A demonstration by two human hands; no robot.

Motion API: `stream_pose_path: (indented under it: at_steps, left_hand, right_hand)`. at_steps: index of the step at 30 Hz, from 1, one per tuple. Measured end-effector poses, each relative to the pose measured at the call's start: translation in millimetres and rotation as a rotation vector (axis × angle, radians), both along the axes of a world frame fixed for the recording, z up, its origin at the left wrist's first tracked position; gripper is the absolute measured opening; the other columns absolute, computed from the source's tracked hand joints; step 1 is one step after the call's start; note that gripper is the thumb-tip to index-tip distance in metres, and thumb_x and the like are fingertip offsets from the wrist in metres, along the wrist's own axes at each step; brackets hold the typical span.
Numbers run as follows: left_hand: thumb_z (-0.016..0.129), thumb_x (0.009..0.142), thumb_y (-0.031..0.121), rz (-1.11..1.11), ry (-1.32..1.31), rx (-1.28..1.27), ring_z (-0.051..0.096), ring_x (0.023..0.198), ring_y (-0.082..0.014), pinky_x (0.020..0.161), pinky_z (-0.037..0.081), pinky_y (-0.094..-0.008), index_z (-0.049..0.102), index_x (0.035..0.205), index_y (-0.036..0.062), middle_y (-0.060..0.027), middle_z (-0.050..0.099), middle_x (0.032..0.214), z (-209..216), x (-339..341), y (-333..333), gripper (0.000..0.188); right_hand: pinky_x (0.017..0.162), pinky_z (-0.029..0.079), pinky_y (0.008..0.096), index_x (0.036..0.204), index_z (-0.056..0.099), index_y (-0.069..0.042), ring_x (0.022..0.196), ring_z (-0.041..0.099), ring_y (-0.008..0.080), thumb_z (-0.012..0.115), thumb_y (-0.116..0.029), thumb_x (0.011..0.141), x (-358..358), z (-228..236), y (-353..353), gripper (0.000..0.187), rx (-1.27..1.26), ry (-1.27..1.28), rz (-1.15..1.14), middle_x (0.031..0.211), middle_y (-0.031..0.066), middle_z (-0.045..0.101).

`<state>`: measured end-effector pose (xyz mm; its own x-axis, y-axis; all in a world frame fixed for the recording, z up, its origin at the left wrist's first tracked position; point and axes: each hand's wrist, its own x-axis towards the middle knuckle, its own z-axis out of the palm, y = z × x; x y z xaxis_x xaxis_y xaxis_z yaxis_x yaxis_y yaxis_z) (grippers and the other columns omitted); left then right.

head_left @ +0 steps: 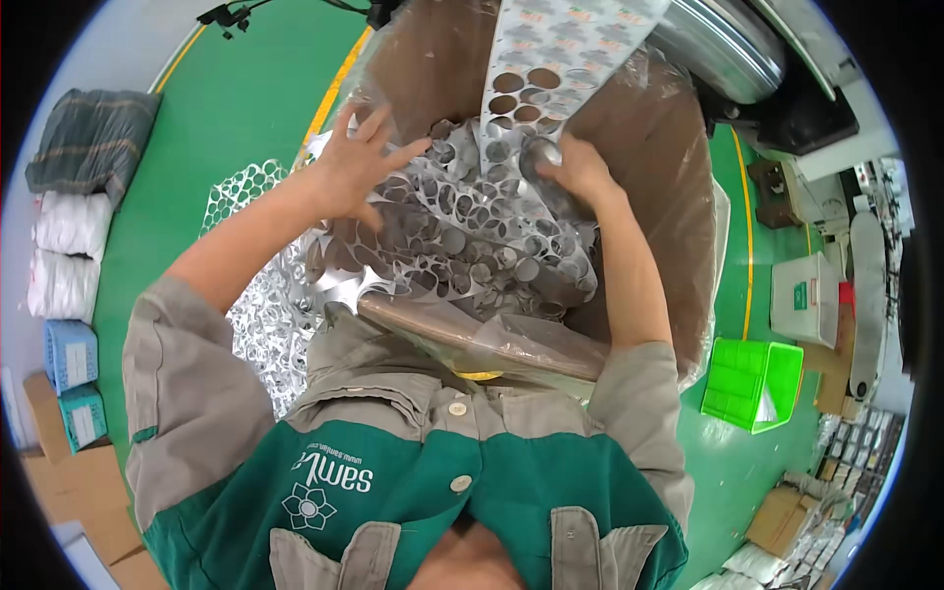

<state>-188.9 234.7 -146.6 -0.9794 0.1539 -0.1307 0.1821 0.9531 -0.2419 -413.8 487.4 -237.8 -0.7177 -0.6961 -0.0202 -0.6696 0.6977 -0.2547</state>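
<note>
A large brown carton [639,226] lined with clear plastic stands in front of me. Inside lie loose silver discs [492,264] and sheets of punched silver foil [472,202]. From above, a printed strip with round holes [575,39] hangs into the carton. My left hand [354,162] is spread open over the carton's left side, above the punched foil, with nothing in its grasp. On the other side of the strip, my right hand [585,172] has thumb and fingers closed around a round silver disc [539,155]; whether several are stacked there is unclear.
Punched foil scrap [270,305] is heaped on the floor left of the carton. A metal roller [733,49] hangs over the far right corner. A bright green crate [752,383] and a white bin [804,300] stand right. White bundles and cartons line the left wall.
</note>
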Motion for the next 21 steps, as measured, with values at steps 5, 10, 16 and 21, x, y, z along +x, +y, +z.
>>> stream_pose_path:
  at_steps: [5, 10, 16, 21]
  left_hand:
    - [0.06, 0.073, 0.016, 0.101, 0.003, 0.446, 0.056, 0.092, -0.0235, 0.088, 0.04, -0.0372, 0.046, 0.124, 0.014, -0.0121, 0.059, 0.095, 14, 0, -39, 0.053]
    - [0.048, 0.075, 0.01, 0.645, 0.098, 1.178, 0.051, 0.065, -0.0091, 0.055, 0.043, -0.021, 0.056, 0.112, 0.0073, -0.003, 0.056, 0.079, 75, 8, -59, 0.038]
    - [0.052, 0.079, 0.013, 0.631, 0.035, 1.31, 0.043, 0.057, -0.0026, 0.048, 0.033, -0.0158, 0.056, 0.11, 0.0039, 0.0019, 0.056, 0.077, 57, 0, -64, 0.033]
    - [0.059, 0.076, 0.015, 0.519, 0.04, 1.095, 0.046, 0.062, -0.0054, 0.055, 0.038, -0.0195, 0.057, 0.11, 0.0021, 0.0006, 0.058, 0.08, 31, 13, -53, 0.036]
  right_hand:
    - [0.077, 0.046, 0.0357, 0.109, 0.052, -0.002, 0.091, 0.058, 0.0221, 0.06, -0.027, 0.081, 26, 120, 3, 0.038, -0.957, -0.652, 0.212, 0.097, 0.0116, 0.062]
    - [0.081, 0.049, 0.0392, 0.109, 0.052, -0.005, 0.092, 0.058, 0.0216, 0.051, -0.044, 0.086, 15, 61, 8, 0.045, -1.527, -1.669, 0.544, 0.096, 0.0063, 0.059]
    - [0.085, 0.04, 0.0344, 0.121, 0.046, 0.002, 0.108, 0.049, 0.0244, 0.069, -0.037, 0.073, -22, -123, 35, 0.066, 0.151, -0.663, -0.237, 0.116, 0.0194, 0.053]
    - [0.076, 0.047, 0.0398, 0.102, 0.06, 0.001, 0.093, 0.059, 0.0315, 0.072, -0.028, 0.061, 1, -54, 31, 0.051, 0.536, -0.263, 0.012, 0.104, 0.0186, 0.06]
